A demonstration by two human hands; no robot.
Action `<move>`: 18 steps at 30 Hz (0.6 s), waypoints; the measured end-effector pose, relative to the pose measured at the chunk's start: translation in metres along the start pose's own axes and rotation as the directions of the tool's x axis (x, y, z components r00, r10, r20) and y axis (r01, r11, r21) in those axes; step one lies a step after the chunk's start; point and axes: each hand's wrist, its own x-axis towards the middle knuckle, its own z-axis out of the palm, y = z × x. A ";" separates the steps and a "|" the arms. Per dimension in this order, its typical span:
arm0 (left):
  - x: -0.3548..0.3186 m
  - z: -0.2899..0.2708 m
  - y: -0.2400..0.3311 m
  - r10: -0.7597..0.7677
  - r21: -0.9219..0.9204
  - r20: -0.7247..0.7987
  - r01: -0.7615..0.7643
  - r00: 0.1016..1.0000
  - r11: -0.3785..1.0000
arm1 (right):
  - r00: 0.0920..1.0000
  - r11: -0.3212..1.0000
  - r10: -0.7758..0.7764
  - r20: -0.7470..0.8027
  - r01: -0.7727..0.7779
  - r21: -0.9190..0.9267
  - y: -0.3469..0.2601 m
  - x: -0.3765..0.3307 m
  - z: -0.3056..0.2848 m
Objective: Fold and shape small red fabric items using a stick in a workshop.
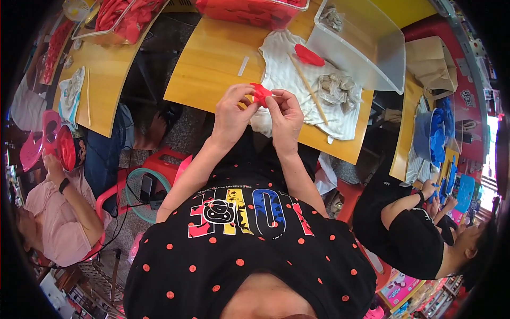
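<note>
Red soft-looking small piece (261, 94) is between the person's left hand (229, 118) and right hand (287, 118); both hold it with fingertips pinched narrow, over the yellow-brown wooden table (204, 74), near the wrinkled white cloth (278, 61).

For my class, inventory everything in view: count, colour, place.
Middle table: 1, yellow, ahead
Cloth: 1, white, on table
Stick: 1, tan, across cloth
Loose piece: 1, red, on cloth
Crumpled plastic: 1 heap, clear, on cloth
Open bin: 1, clear, upper right
Red-filled bin: 1, clear, top centre
Paper bag: 1, brown, right
Other people: at least 2, pink/black tops, sides
Held piece: 1, red, upper centre
Own shirt: 1, black, bottom
Hands: 2, bare, at held piece
</note>
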 end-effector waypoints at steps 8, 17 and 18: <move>0.002 -0.002 -0.022 -0.306 -0.486 0.281 0.410 0.910 0.772 | 0.936 0.852 0.331 0.120 -0.351 0.388 0.016 0.004 -0.006; 0.006 -0.001 -0.029 -0.145 -0.510 0.127 0.190 0.981 0.839 | 0.995 0.973 0.093 0.033 -0.098 0.207 0.005 -0.008 0.010; 0.006 -0.002 -0.031 -0.145 -0.510 0.127 0.190 0.981 0.839 | 0.996 0.967 0.081 -0.023 -0.073 0.245 0.005 -0.008 0.011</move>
